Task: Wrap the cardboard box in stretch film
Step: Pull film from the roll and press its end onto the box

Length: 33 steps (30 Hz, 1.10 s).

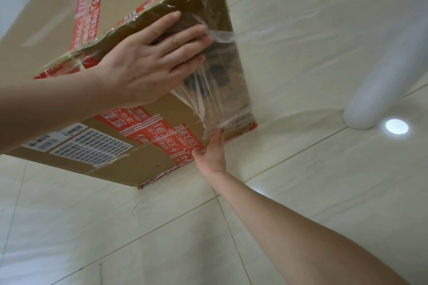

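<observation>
Box: we see a large cardboard box (120, 58), brown and matte, filling the upper left and centre of the frame; it stands on the floor, its edges worn and its corners slightly crushed.
Tape: broad red tape (159, 136) with white printed characters runs along the box's seams and edges, glossy and wrinkled in places.
Labels: white barcode labels (90, 146) lie flat on the near face at left of centre, one large rectangle and smaller strips beside it.
Film: clear stretch film (208, 99) covers the box's right face, thin and shiny, creased into fine pleats that gather toward the lower corner; a sheet of it stretches away rightward, nearly transparent over the tiles.
Roll: a white, smooth cylindrical roll (389, 71) stands tilted at the right edge of the frame, blurred; the sheet of film leads toward it.
Left hand: our left hand (148, 60) lies flat on the film-covered face at centre, fingers spread wide and straight, palm pressing the film against the cardboard.
Right hand: our right hand (212, 152) reaches up from lower right to the box's bottom corner, fingers close together and extended, their tips touching the bunched film there; we cannot tell whether they pinch it.
Floor: pale glossy tiles (301, 192) with thin grout lines reflect a round light at right.
</observation>
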Available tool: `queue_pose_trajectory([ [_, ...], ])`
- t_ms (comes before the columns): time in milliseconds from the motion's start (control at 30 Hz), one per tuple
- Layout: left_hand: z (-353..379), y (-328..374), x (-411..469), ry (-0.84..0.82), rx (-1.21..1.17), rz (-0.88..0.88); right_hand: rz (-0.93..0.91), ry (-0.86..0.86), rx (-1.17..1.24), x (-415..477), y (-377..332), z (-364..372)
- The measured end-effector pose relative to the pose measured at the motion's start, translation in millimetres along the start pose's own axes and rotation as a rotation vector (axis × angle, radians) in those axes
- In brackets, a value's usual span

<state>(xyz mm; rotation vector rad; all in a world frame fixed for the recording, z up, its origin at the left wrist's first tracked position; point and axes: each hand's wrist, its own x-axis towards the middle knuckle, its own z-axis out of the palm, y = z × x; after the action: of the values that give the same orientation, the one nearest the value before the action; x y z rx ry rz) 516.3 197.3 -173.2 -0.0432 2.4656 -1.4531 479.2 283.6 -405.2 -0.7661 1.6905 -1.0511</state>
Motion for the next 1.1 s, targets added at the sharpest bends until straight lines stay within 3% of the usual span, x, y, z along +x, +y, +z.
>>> queue_pose_trajectory([
  [133,4,-5,-1,-0.05,0.19,0.039,0.025,-0.1,0.046,5,-12,7],
  [433,6,-12,-6,-0.057,0.038,0.035,0.019,-0.206,0.048,7,-4,9],
  [533,6,-11,-5,-0.032,0.258,0.013,0.028,-0.205,0.045,8,-2,9],
  [633,-1,-7,-5,-0.054,0.317,-0.012,0.036,-0.208,0.032,8,1,7],
  [867,-4,-4,-8,-0.127,0.234,-0.093,0.027,-0.171,-0.044,8,4,-4],
  [1100,-11,6,13,-0.093,0.092,0.008,0.023,-0.205,-0.071,6,5,-16],
])
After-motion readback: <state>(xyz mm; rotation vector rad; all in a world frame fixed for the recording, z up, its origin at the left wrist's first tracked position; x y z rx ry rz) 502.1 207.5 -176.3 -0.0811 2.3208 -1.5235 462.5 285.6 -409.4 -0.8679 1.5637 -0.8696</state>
